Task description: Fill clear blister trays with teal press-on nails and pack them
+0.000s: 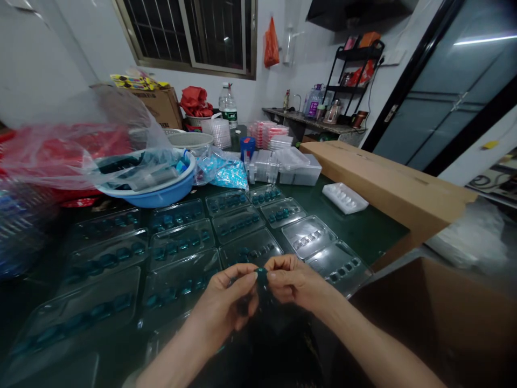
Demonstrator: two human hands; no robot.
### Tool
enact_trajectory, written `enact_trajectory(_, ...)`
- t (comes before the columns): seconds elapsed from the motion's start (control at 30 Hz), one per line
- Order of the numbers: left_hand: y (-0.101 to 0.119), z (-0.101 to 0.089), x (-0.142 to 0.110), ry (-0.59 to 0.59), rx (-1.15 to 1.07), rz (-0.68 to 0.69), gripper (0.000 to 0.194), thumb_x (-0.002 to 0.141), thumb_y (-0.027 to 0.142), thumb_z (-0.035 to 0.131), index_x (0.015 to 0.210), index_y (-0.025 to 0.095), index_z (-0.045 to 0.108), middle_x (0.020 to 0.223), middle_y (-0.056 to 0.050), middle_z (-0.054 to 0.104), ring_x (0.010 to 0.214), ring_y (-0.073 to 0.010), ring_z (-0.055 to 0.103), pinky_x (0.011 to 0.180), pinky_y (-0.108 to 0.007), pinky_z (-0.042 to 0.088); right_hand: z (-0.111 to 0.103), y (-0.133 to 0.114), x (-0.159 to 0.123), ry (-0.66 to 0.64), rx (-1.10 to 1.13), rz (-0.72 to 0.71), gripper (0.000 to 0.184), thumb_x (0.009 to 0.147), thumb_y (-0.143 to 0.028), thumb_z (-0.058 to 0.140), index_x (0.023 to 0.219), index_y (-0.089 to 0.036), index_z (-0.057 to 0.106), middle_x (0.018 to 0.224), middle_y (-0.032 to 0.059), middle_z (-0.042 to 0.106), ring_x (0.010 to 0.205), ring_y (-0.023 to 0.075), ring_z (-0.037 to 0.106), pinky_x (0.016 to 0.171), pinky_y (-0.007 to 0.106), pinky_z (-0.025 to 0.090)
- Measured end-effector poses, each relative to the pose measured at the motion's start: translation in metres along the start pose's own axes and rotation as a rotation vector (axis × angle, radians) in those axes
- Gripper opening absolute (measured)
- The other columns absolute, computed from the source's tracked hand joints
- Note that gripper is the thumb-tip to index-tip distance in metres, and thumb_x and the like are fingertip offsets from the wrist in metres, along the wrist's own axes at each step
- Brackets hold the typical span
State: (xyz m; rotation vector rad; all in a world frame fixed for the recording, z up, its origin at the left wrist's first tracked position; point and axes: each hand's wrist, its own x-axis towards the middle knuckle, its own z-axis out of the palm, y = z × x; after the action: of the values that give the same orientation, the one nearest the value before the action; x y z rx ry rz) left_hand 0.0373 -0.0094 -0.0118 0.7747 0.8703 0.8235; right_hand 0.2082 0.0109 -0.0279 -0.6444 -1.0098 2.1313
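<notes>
My left hand (231, 296) and my right hand (297, 283) meet at the near edge of the table. Between their pinched fingertips is a small dark teal piece (262, 274), partly covered by the fingers; its exact kind cannot be made out. Clear plastic trays (180, 275) lie in rows on the dark green table just beyond and to the left of my hands. Rows of small teal pieces (177, 245) sit in many of their cavities. Nearest my right hand, two clear trays (288, 233) at the right show cavities without teal pieces.
A blue basin (161, 198) under clear plastic film stands at the back left. Beside it lies a bag of shiny blue pieces (228, 173). Clear plastic boxes (301, 175) and a white molded tray (344, 198) are farther right. A large cardboard box (383, 175) borders the table's right side.
</notes>
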Motion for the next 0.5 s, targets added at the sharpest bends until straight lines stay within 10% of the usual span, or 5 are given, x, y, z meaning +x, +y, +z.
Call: enact_trajectory(0.5,-0.006,-0.001,0.003,-0.061,-0.22,-0.177,0.02,0.074,0.029,0.056,0.063,0.015,0.048,0.057,0.002,0.042,0.038,-0.0043,0.038,0.03,-0.016,0.011,0.006,0.013,-0.002,0.082,0.124,0.002,0.014,0.073,-0.025,0.059,0.072,-0.016,0.048,0.053,-0.0083,0.031,0.039,0.0021,0.023,0.035,0.015,0.015)
